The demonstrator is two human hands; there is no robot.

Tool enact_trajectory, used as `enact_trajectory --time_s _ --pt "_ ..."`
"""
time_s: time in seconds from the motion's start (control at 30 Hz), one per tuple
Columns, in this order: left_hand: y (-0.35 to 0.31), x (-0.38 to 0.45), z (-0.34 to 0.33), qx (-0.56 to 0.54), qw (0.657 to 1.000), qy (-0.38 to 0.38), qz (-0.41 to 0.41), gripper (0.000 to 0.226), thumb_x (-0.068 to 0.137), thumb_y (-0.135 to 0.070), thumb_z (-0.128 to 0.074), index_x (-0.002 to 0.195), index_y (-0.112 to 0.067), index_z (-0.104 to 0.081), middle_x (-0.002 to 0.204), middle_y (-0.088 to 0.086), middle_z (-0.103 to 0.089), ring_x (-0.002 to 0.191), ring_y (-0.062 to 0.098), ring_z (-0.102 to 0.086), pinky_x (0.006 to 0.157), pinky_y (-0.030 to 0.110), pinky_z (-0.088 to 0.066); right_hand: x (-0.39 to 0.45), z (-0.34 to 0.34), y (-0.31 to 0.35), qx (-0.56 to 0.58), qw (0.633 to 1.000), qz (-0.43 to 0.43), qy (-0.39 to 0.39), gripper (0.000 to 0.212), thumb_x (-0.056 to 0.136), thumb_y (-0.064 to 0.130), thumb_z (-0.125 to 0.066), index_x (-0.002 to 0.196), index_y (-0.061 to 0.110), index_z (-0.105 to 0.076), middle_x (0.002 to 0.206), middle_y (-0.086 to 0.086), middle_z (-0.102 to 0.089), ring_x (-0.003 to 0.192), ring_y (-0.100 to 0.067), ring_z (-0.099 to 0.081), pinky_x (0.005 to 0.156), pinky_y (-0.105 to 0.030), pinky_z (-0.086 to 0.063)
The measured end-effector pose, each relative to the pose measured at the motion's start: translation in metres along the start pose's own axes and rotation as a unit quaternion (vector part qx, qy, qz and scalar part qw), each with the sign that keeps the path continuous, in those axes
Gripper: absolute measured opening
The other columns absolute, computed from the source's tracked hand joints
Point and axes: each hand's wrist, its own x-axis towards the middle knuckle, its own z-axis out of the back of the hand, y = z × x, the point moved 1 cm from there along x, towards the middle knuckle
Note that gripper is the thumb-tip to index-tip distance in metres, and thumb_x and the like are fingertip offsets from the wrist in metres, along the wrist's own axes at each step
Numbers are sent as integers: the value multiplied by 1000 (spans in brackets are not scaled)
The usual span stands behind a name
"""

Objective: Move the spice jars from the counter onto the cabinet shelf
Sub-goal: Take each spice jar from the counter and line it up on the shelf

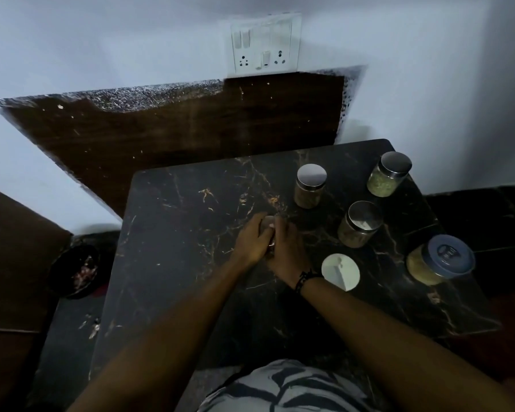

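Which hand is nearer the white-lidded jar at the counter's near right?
Right. The right hand sits just left of the white-lidded jar, wrist almost beside it. The left hand is farther left, beyond the right; both are wrapped around a small jar.

This looks like a home kitchen corner, dimly lit. A dark marble-patterned surface (191,263) with pale gold veins stands against a plain white wall (101,40). Several spice jars with metal lids (309,185) stand on its right side, holding greenish and brownish contents, alongside a plastic jar with a blue lid (440,260) and a white lid (340,272) lying flat. A white switch-and-socket plate (265,46) is set in the wall above a dark wood-grain panel (176,129), a household fitting. Dark wooden furniture (9,263) stands at the left, and a dark bowl (75,272) sits low beside it.
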Motion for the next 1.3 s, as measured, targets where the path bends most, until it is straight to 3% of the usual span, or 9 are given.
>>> enact_trajectory --time_s 0.1,0.23,0.4,0.53,0.63,0.7,0.83,0.97,1.3 --pt "-5 7 8 -109 993 -38 34 27 105 -35 -40 118 -20 -58 117 9 -62 98 17 -63 76 26 -52 1 10 6 86 995 7 -44 92 74 28 -81 146 25 -25 145 -12 -29 127 -18 -40 98 -32 -46" --pt "-14 19 27 -206 970 -65 108 50 106 -43 -30 119 -9 -63 113 12 -68 99 19 -68 83 31 -55 8 38 12 241 964 17 -112 74 78 6 -71 141 15 -35 142 -12 -37 123 -15 -44 101 -28 -44" --pt "-25 24 35 -289 951 -75 82 21 104 -28 -41 94 -14 -54 100 6 -62 79 10 -67 63 24 -54 22 61 12 368 926 48 -64 65 93 11 -44 154 16 -21 143 16 -36 119 21 -43 93 -3 -40" --pt "-33 23 37 -339 939 -38 48 20 101 -30 -48 103 -11 -51 102 5 -62 79 7 -69 70 28 -59 37 64 14 430 902 17 -24 63 96 34 -34 157 24 -17 161 1 -25 139 -3 -36 108 -24 -37" --pt "-43 22 37 -386 922 -8 38 30 97 -33 -54 114 -9 -50 102 7 -63 82 16 -68 72 33 -59 46 63 18 444 896 15 -17 60 96 43 -36 152 25 -26 141 17 -40 113 22 -48 88 -6 -43" --pt "-50 24 38 -409 912 3 40 40 95 -36 -57 122 -9 -46 104 12 -62 84 21 -65 71 35 -57 50 62 22 462 887 11 -17 53 97 44 -38 147 28 -34 130 23 -47 108 19 -55 83 -7 -47" --pt "-52 27 38 -444 893 3 72 57 97 -48 -46 135 -5 -45 123 25 -61 102 33 -64 84 45 -57 60 61 25 528 849 -29 -7 39 104 33 -38 142 26 -44 128 6 -58 110 -4 -64 88 -27 -52" --pt "-42 33 38 -440 894 -41 80 42 99 -35 -47 131 -8 -44 134 28 -52 119 46 -56 99 68 -45 65 62 24 537 842 -52 -6 41 105 25 -33 145 21 -44 142 -13 -53 126 -28 -55 107 -50 -45" --pt "-56 42 50 -460 884 -77 20 32 92 -31 -60 119 -15 -56 106 12 -66 85 23 -68 68 36 -59 73 74 42 485 874 6 -12 59 91 48 -44 146 27 -36 131 -4 -55 110 -17 -63 87 -33 -55"
